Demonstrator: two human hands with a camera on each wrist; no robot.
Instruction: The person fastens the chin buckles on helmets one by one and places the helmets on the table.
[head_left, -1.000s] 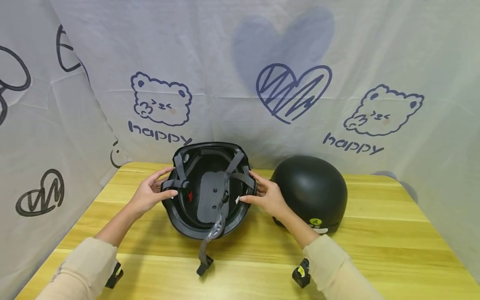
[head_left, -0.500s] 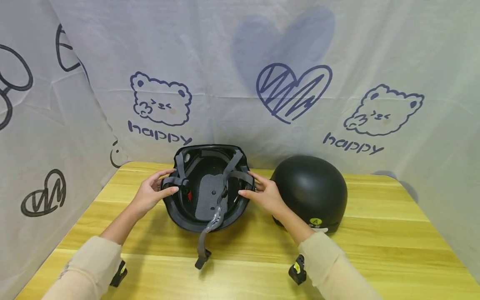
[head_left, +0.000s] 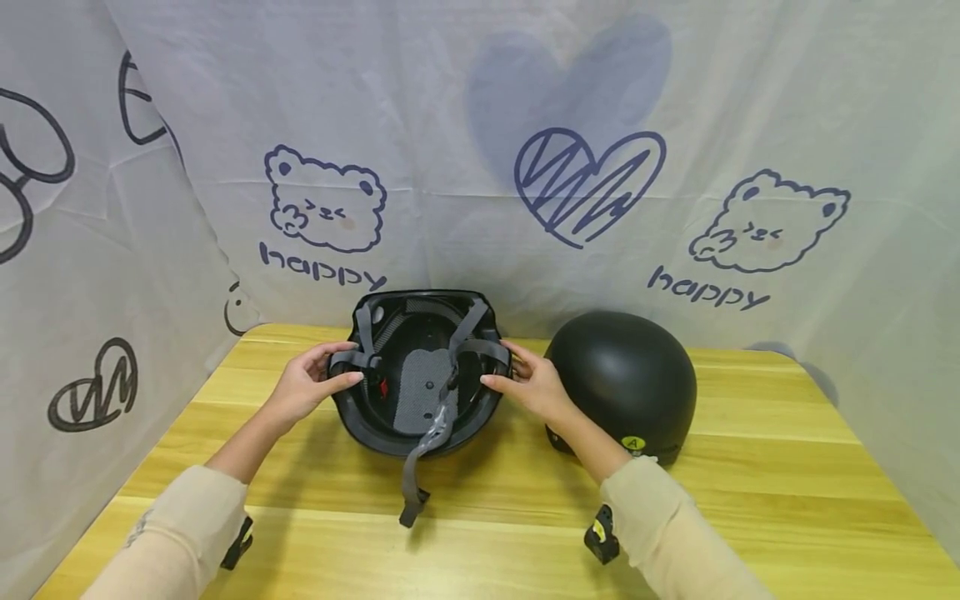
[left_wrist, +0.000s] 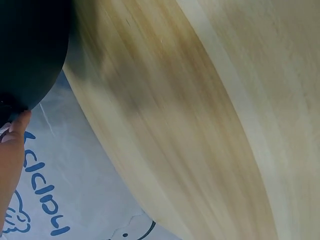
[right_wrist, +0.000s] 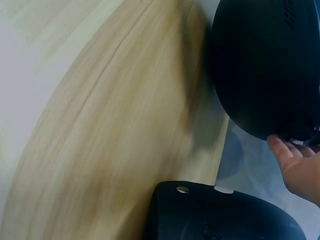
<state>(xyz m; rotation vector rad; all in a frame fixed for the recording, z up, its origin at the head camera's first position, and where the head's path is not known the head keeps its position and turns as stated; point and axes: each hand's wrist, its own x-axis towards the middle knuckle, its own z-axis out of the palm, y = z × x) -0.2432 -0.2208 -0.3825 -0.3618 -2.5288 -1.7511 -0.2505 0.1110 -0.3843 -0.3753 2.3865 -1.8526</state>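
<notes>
In the head view a black helmet is held with its inside facing me, showing grey padding, grey straps and a small red spot. My left hand grips its left rim, thumb inside the opening and fingers around the outside. On the opposite rim my right hand pinches in the same way. A chin strap with a black buckle dangles from the opening over the table. Both wrist views catch the helmet's dark outer shell, with fingertips at its edge.
A second black helmet, dome up with a yellow round sticker, stands on the wooden table just right of my right hand. A white cloth printed with bears and hearts hangs behind the table's far edge.
The helmet has tipped slightly, its lower rim rising a little in the head view. The dangling strap end has swung a bit. Both hands keep their hold; the second helmet stays put.
</notes>
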